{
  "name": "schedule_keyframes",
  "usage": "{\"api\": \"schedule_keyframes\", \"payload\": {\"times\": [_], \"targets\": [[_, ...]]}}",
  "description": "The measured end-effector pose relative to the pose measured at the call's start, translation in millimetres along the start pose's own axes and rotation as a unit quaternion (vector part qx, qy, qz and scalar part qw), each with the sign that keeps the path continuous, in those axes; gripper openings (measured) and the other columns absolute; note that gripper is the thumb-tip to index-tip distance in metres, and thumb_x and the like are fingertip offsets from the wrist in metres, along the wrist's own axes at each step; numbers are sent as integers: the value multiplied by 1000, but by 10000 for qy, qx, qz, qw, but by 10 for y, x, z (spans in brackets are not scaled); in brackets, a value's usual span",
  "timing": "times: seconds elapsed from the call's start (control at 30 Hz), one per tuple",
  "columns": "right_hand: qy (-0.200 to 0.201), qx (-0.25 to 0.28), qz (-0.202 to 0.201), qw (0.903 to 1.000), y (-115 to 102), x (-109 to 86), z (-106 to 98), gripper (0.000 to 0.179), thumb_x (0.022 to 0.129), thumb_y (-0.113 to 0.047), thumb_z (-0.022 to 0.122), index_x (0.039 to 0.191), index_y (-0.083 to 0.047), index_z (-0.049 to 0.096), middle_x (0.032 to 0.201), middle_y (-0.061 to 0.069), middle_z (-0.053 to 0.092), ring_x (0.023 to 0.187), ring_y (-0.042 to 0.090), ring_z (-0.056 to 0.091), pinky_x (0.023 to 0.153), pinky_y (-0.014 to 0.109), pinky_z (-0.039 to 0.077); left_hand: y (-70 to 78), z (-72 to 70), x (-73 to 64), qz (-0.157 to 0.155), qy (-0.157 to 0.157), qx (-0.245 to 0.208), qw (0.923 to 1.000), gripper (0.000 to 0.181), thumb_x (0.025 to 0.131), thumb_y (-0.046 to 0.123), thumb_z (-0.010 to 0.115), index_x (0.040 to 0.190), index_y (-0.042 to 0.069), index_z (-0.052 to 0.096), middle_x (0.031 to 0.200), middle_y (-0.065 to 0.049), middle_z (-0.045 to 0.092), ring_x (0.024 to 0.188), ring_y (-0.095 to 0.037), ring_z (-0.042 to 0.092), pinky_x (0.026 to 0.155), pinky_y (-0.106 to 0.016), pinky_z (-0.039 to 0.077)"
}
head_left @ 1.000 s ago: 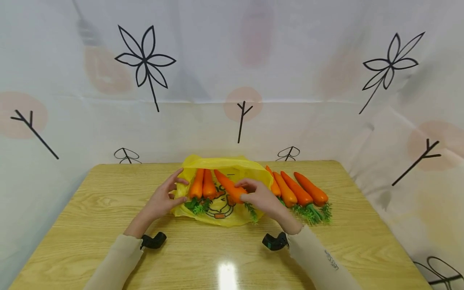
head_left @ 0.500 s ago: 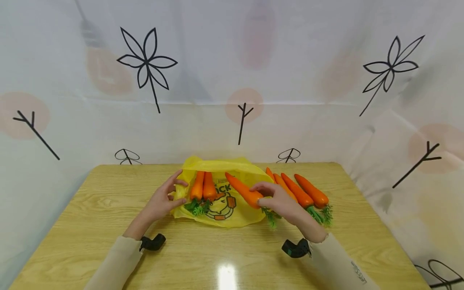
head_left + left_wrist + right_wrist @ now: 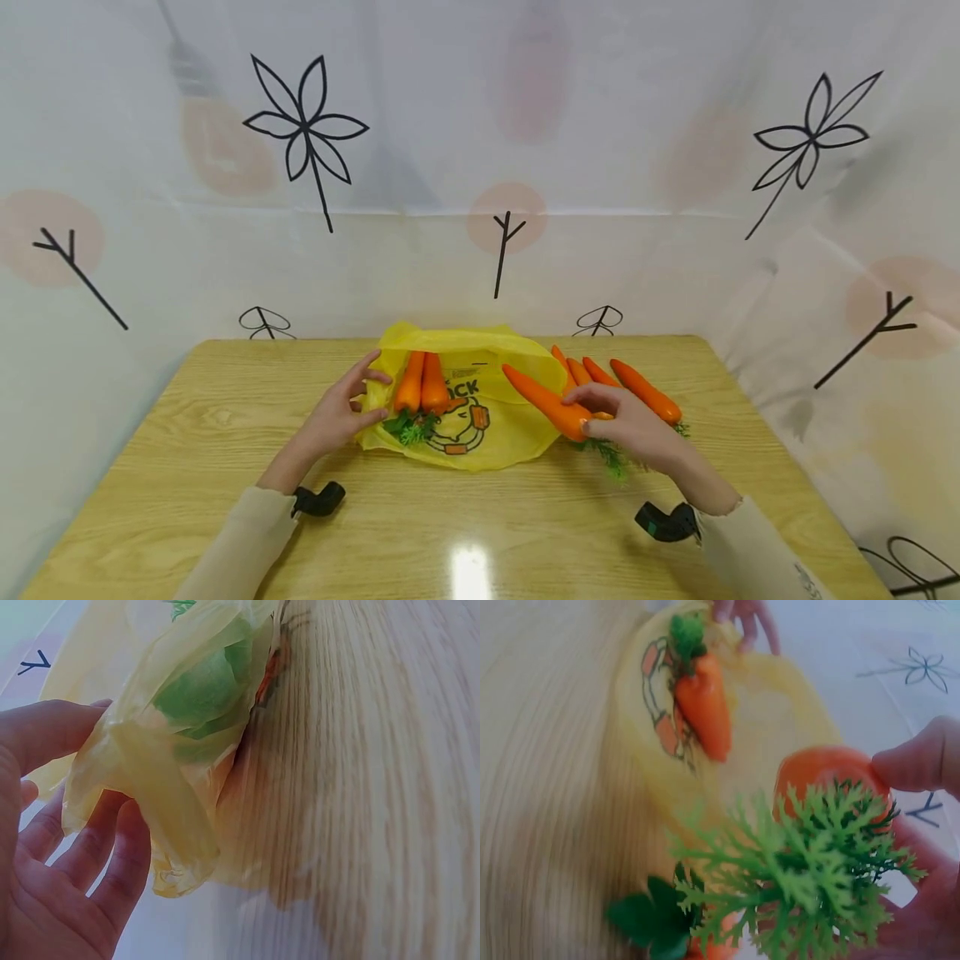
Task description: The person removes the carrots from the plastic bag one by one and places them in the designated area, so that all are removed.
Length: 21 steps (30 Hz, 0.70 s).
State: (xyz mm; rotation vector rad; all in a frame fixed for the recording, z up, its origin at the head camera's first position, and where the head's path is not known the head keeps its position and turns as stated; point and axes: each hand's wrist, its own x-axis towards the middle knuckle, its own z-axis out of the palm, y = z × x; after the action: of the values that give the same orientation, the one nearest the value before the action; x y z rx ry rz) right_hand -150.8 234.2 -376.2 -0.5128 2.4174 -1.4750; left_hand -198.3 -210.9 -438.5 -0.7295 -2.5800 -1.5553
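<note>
Your right hand (image 3: 636, 427) and its carrot (image 3: 543, 400) have shifted right, to the yellow bag (image 3: 517, 433)'s right edge | you pinch the carrot's thick near end, long axis running far-left | your left hand (image 3: 336, 408), fingers spread, touches the bag's left edge

A: What is forming the background?

B: A whitish, wrinkled wall covering (image 3: 420, 158) is rising behind the counter (image 3: 480, 500) and is continuing along both sides; a horizontal crease (image 3: 420, 214) is crossing its middle.

A: Which motifs is it bearing?

B: Black-outlined, a left flower (image 3: 303, 127) and a right flower (image 3: 812, 137) are occupying the upper part. Between them, lower down, a forked twig (image 3: 501, 258) is overlapping a pale pink disc (image 3: 483, 221). A faint orange bulb shape (image 3: 228, 150) is appearing beside the left flower.

A: And the furniture and light?

B: The counter is displaying pale yellowish wood grain; near its front, a white glare patch (image 3: 469, 571) is shining.
</note>
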Motion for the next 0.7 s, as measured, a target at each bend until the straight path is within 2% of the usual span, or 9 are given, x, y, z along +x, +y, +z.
{"api": "schedule_keyframes", "payload": {"times": [0.13, 0.23, 0.4, 0.53, 0.7], "targets": [[-88, 144, -233, 9996, 103, -79, -130, 30, 93, -3, 62, 123, -4, 62, 128, 17, 59, 115, 26, 53, 81, 30, 49, 4, 3, -13, -59, 16, -14, 10000, 90, 85, -4, 75, 158, 19, 27, 125, -11, 58, 110, -35, 61, 68, -29, 45], [-230, 186, -473, 9984, 186, -141, -219, 28, 95, -1, 61, 123, -3, 60, 125, 16, 60, 106, 19, 56, 79, 30, 49, 2, 4, -21, -120, 31, -27, 9999, 90, 85, -3, 76, 158, 19, 27, 125, -11, 58, 110, -35, 61, 68, -29, 45], [-357, 329, -663, 9966, 261, -260, -357, 28, 96, 2, 58, 124, -1, 58, 121, 12, 60, 96, 19, 59, 75, 33, 51, 2, 18, -16, -134, -23, -71, 9999, 91, 85, -3, 76, 158, 20, 27, 125, -11, 57, 113, -36, 60, 71, -31, 47], [-279, 352, -630, 9970, 281, -351, -459, 31, 96, 3, 56, 126, -2, 58, 126, 8, 60, 99, 18, 60, 76, 35, 52, 15, 28, 1, -92, -51, -47, 9999, 90, 86, -1, 76, 159, 19, 27, 126, -11, 57, 115, -37, 59, 77, -36, 48], [-195, 345, -835, 9957, 323, -456, -593, 30, 98, 5, 53, 127, 1, 57, 128, -3, 60, 108, 10, 58, 77, 34, 52, 27, 24, 15, -85, -8, 67, 9999, 90, 85, 0, 77, 158, 18, 27, 125, -10, 58, 115, -37, 60, 78, -36, 48]]}}
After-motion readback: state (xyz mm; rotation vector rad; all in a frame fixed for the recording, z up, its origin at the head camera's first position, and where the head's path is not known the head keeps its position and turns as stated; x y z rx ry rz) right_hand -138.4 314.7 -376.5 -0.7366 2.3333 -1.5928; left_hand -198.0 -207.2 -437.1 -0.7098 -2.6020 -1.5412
